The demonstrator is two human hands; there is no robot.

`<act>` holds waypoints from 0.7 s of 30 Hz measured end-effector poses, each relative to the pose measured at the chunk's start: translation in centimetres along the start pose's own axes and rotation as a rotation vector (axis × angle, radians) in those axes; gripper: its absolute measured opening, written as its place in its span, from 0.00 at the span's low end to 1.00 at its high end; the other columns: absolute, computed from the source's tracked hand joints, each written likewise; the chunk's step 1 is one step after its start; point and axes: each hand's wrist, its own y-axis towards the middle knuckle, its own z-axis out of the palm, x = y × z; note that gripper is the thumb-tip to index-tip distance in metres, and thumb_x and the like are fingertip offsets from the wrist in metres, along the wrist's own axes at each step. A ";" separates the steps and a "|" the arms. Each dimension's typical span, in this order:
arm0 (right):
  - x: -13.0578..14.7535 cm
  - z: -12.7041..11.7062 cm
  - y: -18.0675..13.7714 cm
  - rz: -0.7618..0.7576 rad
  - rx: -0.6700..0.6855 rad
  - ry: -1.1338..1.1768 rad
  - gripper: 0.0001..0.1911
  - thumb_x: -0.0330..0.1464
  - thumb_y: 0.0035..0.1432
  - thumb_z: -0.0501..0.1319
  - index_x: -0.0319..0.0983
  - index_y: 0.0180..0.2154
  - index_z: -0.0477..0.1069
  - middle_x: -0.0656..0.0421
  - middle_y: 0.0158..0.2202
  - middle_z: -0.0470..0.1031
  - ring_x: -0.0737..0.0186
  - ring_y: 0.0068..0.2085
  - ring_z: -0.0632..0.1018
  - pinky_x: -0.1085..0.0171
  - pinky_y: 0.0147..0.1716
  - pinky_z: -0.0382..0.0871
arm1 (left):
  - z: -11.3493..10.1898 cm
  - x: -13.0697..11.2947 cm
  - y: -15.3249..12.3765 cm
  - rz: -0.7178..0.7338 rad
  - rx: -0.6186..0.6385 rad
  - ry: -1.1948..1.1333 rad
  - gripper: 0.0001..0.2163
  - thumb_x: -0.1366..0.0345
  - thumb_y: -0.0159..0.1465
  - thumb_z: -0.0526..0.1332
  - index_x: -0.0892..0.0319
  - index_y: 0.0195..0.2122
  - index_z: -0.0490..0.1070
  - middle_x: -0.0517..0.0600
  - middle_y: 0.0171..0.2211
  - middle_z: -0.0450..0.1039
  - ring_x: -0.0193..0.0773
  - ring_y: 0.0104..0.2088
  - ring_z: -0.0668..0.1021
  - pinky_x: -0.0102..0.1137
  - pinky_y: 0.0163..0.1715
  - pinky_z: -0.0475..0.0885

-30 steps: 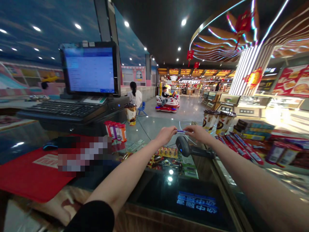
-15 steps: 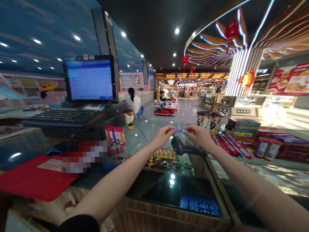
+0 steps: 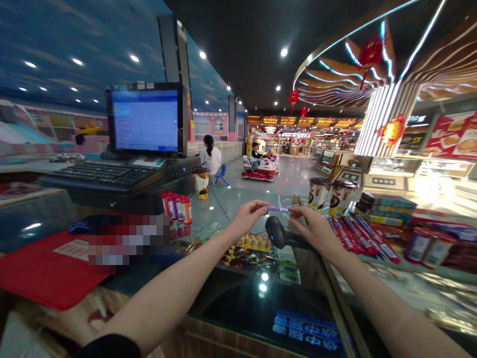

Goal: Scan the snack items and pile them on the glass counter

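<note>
Between my two hands is a small, slim purple-and-white wrapped stick [image 3: 276, 209], held level above the glass counter. My left hand [image 3: 248, 218] pinches its left end between thumb and fingers. At the right end are the fingertips of my right hand [image 3: 315, 228], its thumb a little lower. Just beneath the stick a black barcode scanner [image 3: 276, 231] lies on the counter, its handle partly behind my right hand. What the wrapper says is too small to read.
A lit monitor [image 3: 146, 120] and black keyboard [image 3: 100, 174] stand left, near upright candy tubes [image 3: 179, 208] and a cup [image 3: 201, 184]. Two cups [image 3: 343, 198], red candy packs [image 3: 363, 233] and stacked boxes [image 3: 387, 209] are right. A red mat [image 3: 48, 271] lies front left.
The view has turned slightly, so most of the scene sits further right. Both hands remain at the stick, a little lower in view; my right thumb and fingers look slightly more spread.
</note>
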 end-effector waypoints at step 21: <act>-1.3 -0.7 -2.3 0.089 0.503 -0.025 0.26 0.39 0.53 0.66 0.43 0.54 0.68 0.55 0.45 0.79 0.54 0.44 0.79 0.59 0.43 0.70 | -2.3 4.0 0.6 -0.133 -0.212 0.020 0.11 0.65 0.62 0.61 0.62 0.44 0.76 0.51 0.34 0.79 0.35 0.37 0.78 0.33 0.46 0.72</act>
